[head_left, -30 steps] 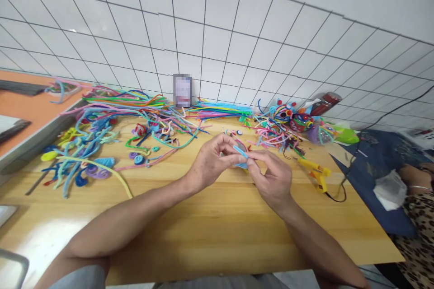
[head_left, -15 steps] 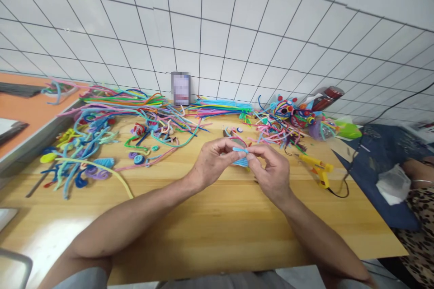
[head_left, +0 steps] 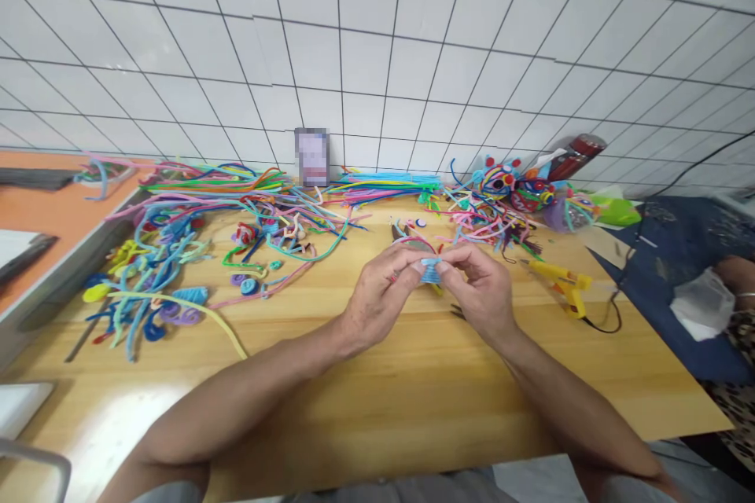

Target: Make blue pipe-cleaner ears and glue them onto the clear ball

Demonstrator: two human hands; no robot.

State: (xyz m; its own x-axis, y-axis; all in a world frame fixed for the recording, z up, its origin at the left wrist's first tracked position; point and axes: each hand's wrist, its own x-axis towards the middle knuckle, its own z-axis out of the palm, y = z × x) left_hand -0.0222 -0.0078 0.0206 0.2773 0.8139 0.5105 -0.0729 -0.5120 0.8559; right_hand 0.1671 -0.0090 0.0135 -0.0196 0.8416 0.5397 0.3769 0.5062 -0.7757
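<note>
Both my hands meet above the middle of the wooden table. My left hand and my right hand pinch a small light-blue pipe-cleaner piece between their fingertips. The fingers of both hands are closed on it, and most of the piece is hidden behind them. A red and pink wire loop pokes out just behind the hands.
Heaps of coloured pipe cleaners cover the far left and back of the table. A yellow glue gun with its cord lies to the right. Finished fuzzy figures stand at the back right. A blue cloth and another person's arm are at far right.
The loose blue end that stuck out between my fingers has been pressed down into the piece. My hands have drawn closer together.
</note>
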